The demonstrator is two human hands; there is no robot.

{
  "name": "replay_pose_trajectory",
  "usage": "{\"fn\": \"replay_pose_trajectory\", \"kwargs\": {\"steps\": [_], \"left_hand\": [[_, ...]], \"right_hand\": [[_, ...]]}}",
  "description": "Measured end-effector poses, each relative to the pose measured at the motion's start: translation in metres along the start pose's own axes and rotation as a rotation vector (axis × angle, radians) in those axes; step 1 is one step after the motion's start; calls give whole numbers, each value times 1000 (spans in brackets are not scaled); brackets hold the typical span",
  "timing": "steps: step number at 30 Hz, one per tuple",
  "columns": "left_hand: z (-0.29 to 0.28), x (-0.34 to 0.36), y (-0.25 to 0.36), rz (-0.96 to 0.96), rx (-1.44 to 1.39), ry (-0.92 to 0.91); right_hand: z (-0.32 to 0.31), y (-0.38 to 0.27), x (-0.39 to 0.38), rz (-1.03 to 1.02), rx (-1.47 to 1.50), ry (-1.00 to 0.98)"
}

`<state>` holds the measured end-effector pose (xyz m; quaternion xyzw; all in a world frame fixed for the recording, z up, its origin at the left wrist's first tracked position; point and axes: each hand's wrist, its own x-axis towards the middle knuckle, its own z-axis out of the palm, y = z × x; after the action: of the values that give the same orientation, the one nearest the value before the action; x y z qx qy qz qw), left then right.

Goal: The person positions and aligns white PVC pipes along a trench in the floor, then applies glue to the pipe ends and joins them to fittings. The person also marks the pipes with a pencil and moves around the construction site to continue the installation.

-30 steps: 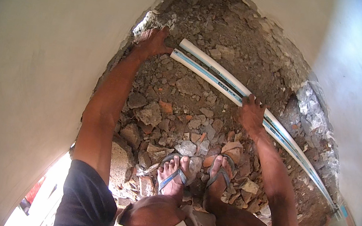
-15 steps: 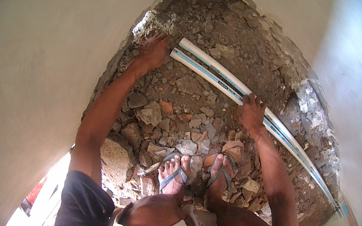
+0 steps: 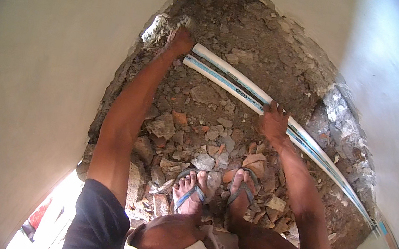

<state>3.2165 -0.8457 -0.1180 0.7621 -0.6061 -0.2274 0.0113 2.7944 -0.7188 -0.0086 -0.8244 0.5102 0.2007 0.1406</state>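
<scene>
Two white pipes with blue stripes (image 3: 225,72) lie diagonally over the rubble, running from near the upper left toward the lower right. My right hand (image 3: 275,122) is closed over both of them near their middle. Just left of the pipes' upper ends, my left hand (image 3: 180,39) is at a pale crumbly patch (image 3: 154,29) by the broken wall edge; its fingers are blurred, so I cannot tell whether they hold anything.
Cream walls (image 3: 42,75) close in left and right around the broken floor of dirt and stones (image 3: 204,94). My sandalled feet (image 3: 189,195) rest on the rubble. A bright opening (image 3: 39,214) with red items shows at lower left.
My left hand has moved up toward the broken edge since half a second ago. My right hand stays on the pipes. The red thing at the lower right is out of sight.
</scene>
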Motion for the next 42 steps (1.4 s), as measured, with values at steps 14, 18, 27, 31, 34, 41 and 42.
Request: {"fn": "replay_pose_trajectory", "kwargs": {"steps": [14,18,27,31,34,41,42], "left_hand": [[12,1,-16,-204,-118,-230],[-11,-27,64,-115,-498,218],[-22,-45,54,-146,-459,-98],[-38,-41,67,-400,-809,-411],[-47,-28,54,-549,-1259,-730],[-45,-22,77,-824,-1389,-719],[-46,-23,82,-847,-1362,-690]], "right_hand": [[-7,-7,4,-21,-22,-44],[-7,20,-18,110,14,-64],[-24,25,22,222,56,-110],[-40,27,34,244,54,-318],[-33,27,33,246,45,-280],[-26,31,31,227,68,-261],[-25,33,31,225,47,-271]]}}
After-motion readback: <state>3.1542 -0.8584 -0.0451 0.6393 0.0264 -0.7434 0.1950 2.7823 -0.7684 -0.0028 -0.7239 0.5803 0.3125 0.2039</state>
